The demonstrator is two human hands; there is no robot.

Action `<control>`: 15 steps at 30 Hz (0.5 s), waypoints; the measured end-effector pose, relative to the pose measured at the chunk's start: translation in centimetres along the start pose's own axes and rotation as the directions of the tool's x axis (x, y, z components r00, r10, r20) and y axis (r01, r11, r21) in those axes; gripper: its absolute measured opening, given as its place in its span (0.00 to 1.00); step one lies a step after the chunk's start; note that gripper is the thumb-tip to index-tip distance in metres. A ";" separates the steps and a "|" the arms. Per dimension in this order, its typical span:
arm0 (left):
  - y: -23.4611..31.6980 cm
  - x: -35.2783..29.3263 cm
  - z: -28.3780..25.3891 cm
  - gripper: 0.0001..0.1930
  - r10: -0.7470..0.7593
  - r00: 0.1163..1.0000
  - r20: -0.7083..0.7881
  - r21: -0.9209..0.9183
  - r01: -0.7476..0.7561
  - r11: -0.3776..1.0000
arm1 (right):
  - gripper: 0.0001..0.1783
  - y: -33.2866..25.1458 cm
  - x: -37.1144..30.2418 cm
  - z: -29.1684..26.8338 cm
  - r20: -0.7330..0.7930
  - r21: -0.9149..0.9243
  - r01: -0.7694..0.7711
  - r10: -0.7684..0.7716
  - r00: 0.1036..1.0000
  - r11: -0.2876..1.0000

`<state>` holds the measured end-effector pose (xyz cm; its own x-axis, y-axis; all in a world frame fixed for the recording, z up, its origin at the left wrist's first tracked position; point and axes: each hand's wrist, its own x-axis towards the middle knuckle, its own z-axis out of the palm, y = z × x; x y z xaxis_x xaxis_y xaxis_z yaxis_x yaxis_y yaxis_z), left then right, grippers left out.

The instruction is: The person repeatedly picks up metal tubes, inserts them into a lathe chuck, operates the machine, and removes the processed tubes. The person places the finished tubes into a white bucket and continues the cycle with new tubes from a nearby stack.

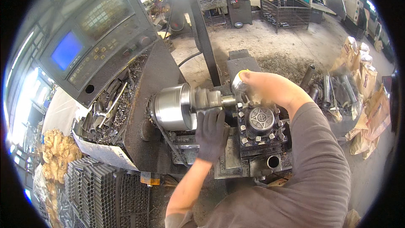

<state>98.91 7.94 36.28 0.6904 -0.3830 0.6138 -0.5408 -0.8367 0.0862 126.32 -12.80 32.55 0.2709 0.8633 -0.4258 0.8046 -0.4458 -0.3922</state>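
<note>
My left hand [211,136], in a dark glove, reaches up just below a stepped metal piece [207,99] beside the lathe's shiny chuck [174,107]. Its fingers are stretched out close together, the tips at the underside of that piece; whether they touch it I cannot tell. A short bright bar [228,100] runs from the piece towards the tool post [260,120], a bolted block with a round star-patterned cap. Behind the tool post is my right hand [239,85], in a whitish glove with a yellow cuff. Its fingers are hidden, as is anything in them.
At left stands a control panel with a blue screen [66,50], above a tray of chips holding a T-shaped wrench [112,104]. Stacked metal tubes [90,190] fill the lower left. Metal shavings [280,65], more tubes [327,90] and sacks [377,112] lie at right.
</note>
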 end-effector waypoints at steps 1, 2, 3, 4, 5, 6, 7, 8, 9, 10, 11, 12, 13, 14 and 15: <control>-0.3 1.9 1.2 0.33 0.051 0.998 0.043 0.108 -0.055 0.993 | 0.23 1.2 0.4 0.9 0.003 -0.052 0.032 -0.032 0.999 0.998; -0.9 3.9 2.7 0.34 0.074 0.993 0.094 0.187 -0.091 0.978 | 0.22 2.4 0.1 1.8 0.007 -0.100 0.060 -0.059 0.998 0.993; -1.8 6.2 4.6 0.34 0.121 0.984 0.128 0.318 -0.156 0.935 | 0.21 3.1 -0.2 2.5 -0.024 -0.024 0.039 -0.039 0.999 0.999; -2.2 7.0 6.0 0.33 0.126 0.982 0.141 0.303 -0.164 0.939 | 0.20 3.5 -1.2 3.4 -0.121 0.135 -0.022 0.039 0.992 0.991; -2.6 7.4 7.4 0.31 0.115 0.973 0.198 0.286 -0.170 0.943 | 0.18 3.8 -3.5 4.2 -0.158 0.392 0.075 -0.013 0.987 0.917; -3.1 8.0 8.7 0.30 0.134 0.984 0.117 0.309 -0.164 0.937 | 0.17 3.7 -6.5 4.8 -0.292 0.614 0.235 -0.059 0.955 0.754; -3.6 8.3 9.7 0.29 0.134 0.986 0.097 0.321 -0.158 0.934 | 0.16 3.2 -9.0 4.7 -0.217 0.319 -0.068 0.143 0.966 0.945; -3.8 8.5 10.7 0.28 0.119 0.983 0.142 0.299 -0.157 0.941 | 0.14 2.1 -12.5 5.2 -0.316 0.133 -0.221 0.253 0.914 0.966; -4.2 8.3 11.2 0.27 0.059 0.979 0.194 0.291 -0.115 0.950 | 0.14 0.5 -16.1 5.7 -0.464 0.148 -0.339 0.368 0.806 0.929; -4.4 8.3 11.6 0.27 0.110 0.981 0.162 0.339 -0.160 0.927 | 0.13 -1.5 -20.0 6.7 -0.567 0.318 -0.423 0.528 0.633 0.848; -4.6 8.2 11.7 0.27 0.138 0.973 0.183 0.410 -0.203 0.889 | 0.15 -4.3 -23.7 8.5 -0.660 0.428 -0.399 0.582 0.475 0.811; -4.8 8.0 11.6 0.29 0.116 0.972 0.207 0.329 -0.181 0.927 | 0.18 -7.2 -27.5 10.5 -0.634 0.652 -0.345 0.735 0.242 0.676; -4.9 8.1 11.3 0.30 0.069 0.962 0.264 0.279 -0.145 0.949 | 0.21 -10.7 -30.7 13.7 -0.711 0.632 -0.423 0.703 0.016 0.649; -4.9 8.0 10.9 0.31 0.072 0.969 0.235 0.284 -0.139 0.949 | 0.22 -14.0 -33.1 17.3 -0.601 0.764 -0.343 0.796 -0.068 0.547; -4.8 8.2 10.4 0.32 0.049 0.968 0.245 0.310 -0.126 0.942 | 0.23 -17.0 -35.1 21.4 -0.525 0.812 -0.369 0.843 -0.122 0.452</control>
<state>112.18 4.78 32.67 0.7598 -0.5078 0.4060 -0.4479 -0.8615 -0.2393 91.83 -40.59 36.72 0.9222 -0.3568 0.1493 -0.1651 -0.7123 -0.6822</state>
